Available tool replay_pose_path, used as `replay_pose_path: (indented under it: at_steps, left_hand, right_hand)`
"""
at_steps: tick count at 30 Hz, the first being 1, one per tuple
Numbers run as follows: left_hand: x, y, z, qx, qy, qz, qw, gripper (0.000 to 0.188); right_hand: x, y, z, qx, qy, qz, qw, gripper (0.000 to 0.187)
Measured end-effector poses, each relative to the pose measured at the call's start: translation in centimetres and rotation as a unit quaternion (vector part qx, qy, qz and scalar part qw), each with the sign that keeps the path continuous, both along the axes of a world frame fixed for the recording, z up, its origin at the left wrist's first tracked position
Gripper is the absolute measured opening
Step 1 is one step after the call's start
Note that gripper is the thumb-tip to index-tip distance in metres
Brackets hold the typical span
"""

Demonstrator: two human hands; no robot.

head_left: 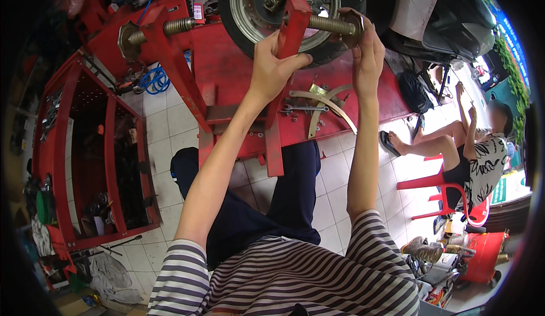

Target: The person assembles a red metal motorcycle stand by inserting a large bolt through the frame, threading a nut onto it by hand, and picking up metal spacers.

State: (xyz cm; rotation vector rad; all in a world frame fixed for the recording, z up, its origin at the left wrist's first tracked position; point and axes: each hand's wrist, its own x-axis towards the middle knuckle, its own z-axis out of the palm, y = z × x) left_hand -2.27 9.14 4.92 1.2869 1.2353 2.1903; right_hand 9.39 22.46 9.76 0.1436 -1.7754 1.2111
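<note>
Left hand: I have the left hand (270, 70) wrapped round the red post (293, 23), thumb across the near face, fingers mostly hidden behind; I take this grip as bracing the frame.
Right hand: the right hand (370, 57) is curled over the hex head (353, 32), fingers bent on its rim; from here that looks like a turning hold, giving leverage away from the post.
Threaded bolt: the bolt (329, 24) runs sideways through the post's top, its head on the outer side; I cannot tell whether its other end meets anything.
Second post: this upright (180, 74) carries a matching bolt (179, 26), untouched, so the pair seem made to press inward from both sides.
Wheel: it stands (352, 1) just beyond the gripped post; I can't tell whether they touch.
Table: the red table (218, 52) lies under the frame, with a wrench (306, 109), curved metal strips (315, 117) and small fasteners beside the post, probably kept within reach.
Off to the right: a seated person (482, 160) on a red chair (426, 185), well apart.
</note>
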Motion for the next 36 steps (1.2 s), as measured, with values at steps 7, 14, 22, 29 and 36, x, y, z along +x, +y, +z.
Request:
replay_pose_path:
  at_steps: [7, 14, 22, 29, 36]
  left_hand:
    - [0.0, 0.0, -0.1, 0.000, 0.000, 0.006, 1.000, 0.016]
    - [0.0, 0.0, 0.0, -0.005, -0.004, 0.005, 1.000, 0.017]
    - [0.2, -0.2, 0.3, -0.009, -0.009, -0.002, 1.000, 0.017]
    - [-0.6, -0.6, 0.6, -0.055, 0.031, -0.007, 0.998, 0.021]
    - [-1.2, -1.6, 1.8, -0.147, 0.030, -0.056, 0.987, 0.021]
  right_hand:
    - [0.4, -0.5, 1.8, -0.094, -0.144, -0.032, 0.985, 0.050]
    - [-0.1, -1.5, 2.8, 0.006, 0.061, -0.042, 0.997, 0.019]
    - [1.4, 0.7, 0.4, 0.129, 0.053, 0.025, 0.990, 0.040]
    - [0.8, 0.5, 0.2, 0.124, 0.069, 0.025, 0.990, 0.037]
    - [-0.2, -0.3, 0.0, 0.059, 0.102, -0.001, 0.993, 0.028]
